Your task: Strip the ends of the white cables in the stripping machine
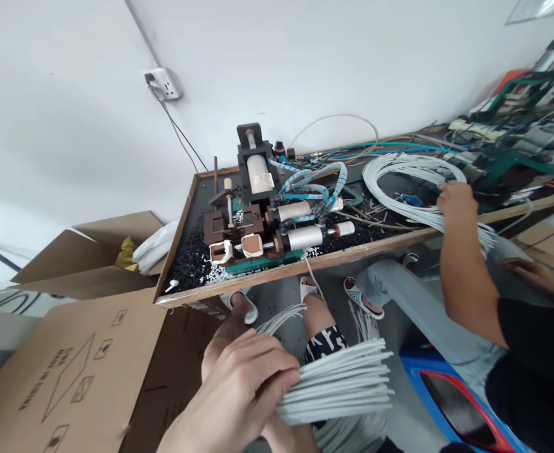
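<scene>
My left hand (234, 384) is closed around a thick bundle of white wires (337, 384), with the thumb pressed along the near side. The cut wire ends fan out to the right of my grip, and more strands hang below. My right hand (288, 437) shows only in part at the bottom edge, under my left hand and against the bundle; its fingers are hidden. Behind my knuckles, a thin spray of wire ends (281, 319) sticks out.
A wooden-edged bench (277, 275) carries a pneumatic clamp machine (253, 207) amid black scraps. To the right, a co-worker's hand (453, 192) touches a coil of white wire (385, 189). Cardboard boxes (69, 371) stand at left; a blue-and-red plastic stool (415, 371) is low right.
</scene>
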`<control>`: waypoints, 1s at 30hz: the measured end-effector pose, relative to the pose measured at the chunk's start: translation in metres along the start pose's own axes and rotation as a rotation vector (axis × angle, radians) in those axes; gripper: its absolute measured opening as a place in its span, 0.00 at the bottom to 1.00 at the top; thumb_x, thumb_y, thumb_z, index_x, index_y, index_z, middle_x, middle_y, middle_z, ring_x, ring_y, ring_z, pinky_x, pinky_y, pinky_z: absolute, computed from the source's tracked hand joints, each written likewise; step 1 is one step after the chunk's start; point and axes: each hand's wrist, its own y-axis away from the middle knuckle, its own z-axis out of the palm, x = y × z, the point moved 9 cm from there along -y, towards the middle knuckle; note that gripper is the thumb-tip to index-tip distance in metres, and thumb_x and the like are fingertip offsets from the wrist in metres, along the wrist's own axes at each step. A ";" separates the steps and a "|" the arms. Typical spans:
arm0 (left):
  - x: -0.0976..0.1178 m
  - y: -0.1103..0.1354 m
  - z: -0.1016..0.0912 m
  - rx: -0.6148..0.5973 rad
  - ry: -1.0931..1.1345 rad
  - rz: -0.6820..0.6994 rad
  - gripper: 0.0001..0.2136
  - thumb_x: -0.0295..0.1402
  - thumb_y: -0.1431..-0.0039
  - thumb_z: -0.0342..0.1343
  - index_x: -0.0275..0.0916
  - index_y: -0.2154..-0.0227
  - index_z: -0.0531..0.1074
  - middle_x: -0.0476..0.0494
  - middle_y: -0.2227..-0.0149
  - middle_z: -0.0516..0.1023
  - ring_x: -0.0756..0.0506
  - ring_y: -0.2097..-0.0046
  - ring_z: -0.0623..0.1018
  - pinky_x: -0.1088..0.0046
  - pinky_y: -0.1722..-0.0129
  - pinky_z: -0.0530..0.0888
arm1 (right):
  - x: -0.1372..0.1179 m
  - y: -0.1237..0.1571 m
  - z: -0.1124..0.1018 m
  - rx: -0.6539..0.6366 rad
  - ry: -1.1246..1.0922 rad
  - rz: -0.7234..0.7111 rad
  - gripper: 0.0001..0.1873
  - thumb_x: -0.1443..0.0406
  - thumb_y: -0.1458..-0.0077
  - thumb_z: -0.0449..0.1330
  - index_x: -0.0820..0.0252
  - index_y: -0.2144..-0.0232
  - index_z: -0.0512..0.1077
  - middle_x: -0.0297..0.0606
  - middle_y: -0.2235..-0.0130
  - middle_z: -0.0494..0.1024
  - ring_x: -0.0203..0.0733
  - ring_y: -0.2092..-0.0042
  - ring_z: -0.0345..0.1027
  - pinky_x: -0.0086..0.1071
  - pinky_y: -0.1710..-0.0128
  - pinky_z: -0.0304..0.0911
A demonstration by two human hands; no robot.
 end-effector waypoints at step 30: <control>-0.141 0.035 -0.029 0.802 0.332 -0.533 0.13 0.43 0.38 0.60 0.37 0.70 0.77 0.47 0.76 0.80 0.46 0.74 0.78 0.72 0.72 0.75 | 0.002 0.030 0.073 -0.959 0.650 -0.292 0.34 0.54 0.28 0.47 0.62 0.84 0.69 0.29 0.78 0.79 0.26 0.75 0.73 0.23 0.73 0.65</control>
